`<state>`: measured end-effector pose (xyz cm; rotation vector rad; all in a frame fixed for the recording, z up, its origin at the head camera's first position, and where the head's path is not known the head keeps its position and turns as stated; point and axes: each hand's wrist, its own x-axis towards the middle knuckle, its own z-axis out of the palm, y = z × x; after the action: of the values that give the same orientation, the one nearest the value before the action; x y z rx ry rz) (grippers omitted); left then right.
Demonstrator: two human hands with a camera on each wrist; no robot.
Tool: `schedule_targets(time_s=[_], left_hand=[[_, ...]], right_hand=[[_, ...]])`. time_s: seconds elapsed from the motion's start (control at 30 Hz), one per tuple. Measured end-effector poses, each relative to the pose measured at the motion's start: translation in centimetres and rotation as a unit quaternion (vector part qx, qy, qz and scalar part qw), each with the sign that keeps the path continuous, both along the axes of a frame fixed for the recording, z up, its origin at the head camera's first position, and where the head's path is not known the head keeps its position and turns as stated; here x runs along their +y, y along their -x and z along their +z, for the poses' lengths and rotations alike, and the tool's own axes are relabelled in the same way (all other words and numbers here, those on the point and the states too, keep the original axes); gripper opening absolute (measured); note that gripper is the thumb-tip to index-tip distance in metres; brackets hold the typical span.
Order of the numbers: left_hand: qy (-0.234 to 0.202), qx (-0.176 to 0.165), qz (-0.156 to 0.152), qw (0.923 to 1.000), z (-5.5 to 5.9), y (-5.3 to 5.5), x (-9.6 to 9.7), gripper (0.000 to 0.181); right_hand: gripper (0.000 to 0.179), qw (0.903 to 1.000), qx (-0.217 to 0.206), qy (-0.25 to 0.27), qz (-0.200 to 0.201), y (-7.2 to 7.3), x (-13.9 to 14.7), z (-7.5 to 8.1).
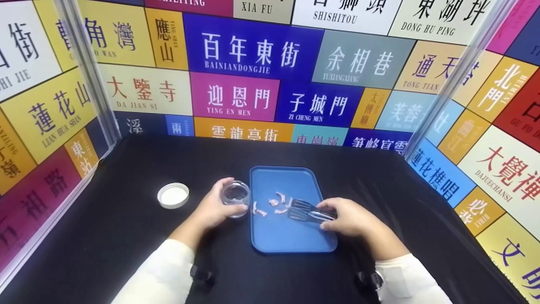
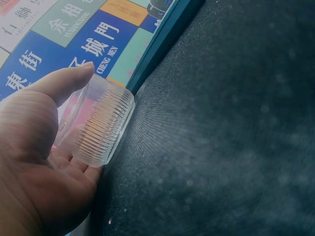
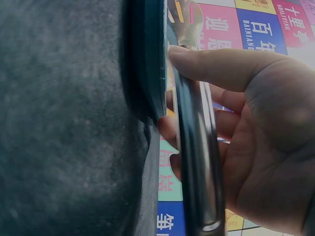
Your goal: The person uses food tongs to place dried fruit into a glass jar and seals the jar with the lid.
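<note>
My left hand (image 1: 212, 210) grips a clear jar (image 1: 235, 195), thumb on one side and fingers on the other. The jar stands mouth up beside the tray's left edge; its ribbed wall (image 2: 106, 125) shows in the left wrist view. With my right hand (image 1: 352, 217) I hold metal tongs (image 1: 310, 212) between thumb and fingers. Their slotted ends are over the blue tray (image 1: 291, 241), close to several small pale pink, curved pieces (image 1: 280, 204). The right wrist view shows the shiny handle (image 3: 202, 172). Whether the tong ends pinch a piece cannot be seen.
A round white lid (image 1: 173, 196) lies on the black-covered table (image 1: 126, 236), left of the jar. Panels with colourful printed signs (image 1: 249, 48) enclose the table at the back and sides, joined by clear corner strips.
</note>
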<state>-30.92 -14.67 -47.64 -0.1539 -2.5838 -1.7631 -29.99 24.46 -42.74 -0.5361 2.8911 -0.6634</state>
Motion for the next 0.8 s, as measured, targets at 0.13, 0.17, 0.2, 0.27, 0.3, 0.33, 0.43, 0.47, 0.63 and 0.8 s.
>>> schedule_targets(time_s=[0.13,0.17,0.2,0.27,0.3,0.33,0.43,0.47,0.63,0.8], left_hand=[[-0.008,0.005,-0.001,1.0,0.0,-0.05,0.02,0.096],[-0.009,0.006,-0.001,0.9999,0.0,-0.05,0.02,0.096],[-0.011,0.007,-0.002,0.9999,0.01,-0.05,0.03,0.096],[-0.011,0.004,-0.001,0.9999,0.0,-0.02,0.05,0.095],[-0.01,0.003,-0.001,0.9999,0.0,-0.01,0.07,0.095],[-0.009,0.003,-0.001,0.9999,0.0,-0.01,0.07,0.095],[-0.01,0.001,0.0,0.9999,-0.01,0.02,0.1,0.094],[-0.01,0.004,0.0,0.9999,-0.01,0.0,0.09,0.094],[-0.013,0.012,-0.002,0.9998,-0.03,-0.04,0.08,0.095],[-0.014,0.014,-0.003,0.9998,-0.07,-0.03,0.06,0.095]], right_hand=[[0.042,0.9999,-0.003,0.015,-0.003,0.2,0.0,-0.35],[0.04,0.9998,-0.004,0.018,-0.004,0.25,0.01,-0.46],[0.038,0.9997,-0.005,0.021,-0.007,0.3,0.03,-0.57],[0.034,0.9995,-0.005,0.026,-0.015,0.39,0.08,-0.76],[0.032,0.9994,-0.004,0.028,-0.018,0.43,0.11,-0.81],[0.031,0.9993,-0.005,0.03,-0.021,0.46,0.12,-0.88],[0.027,0.9993,-0.003,0.034,-0.018,0.5,0.16,-0.92],[0.026,0.9992,-0.003,0.035,-0.018,0.49,0.16,-0.92],[0.023,0.999,-0.005,0.04,-0.021,0.42,0.06,-0.91],[0.024,0.9989,-0.005,0.042,-0.02,0.44,0.09,-0.87]])
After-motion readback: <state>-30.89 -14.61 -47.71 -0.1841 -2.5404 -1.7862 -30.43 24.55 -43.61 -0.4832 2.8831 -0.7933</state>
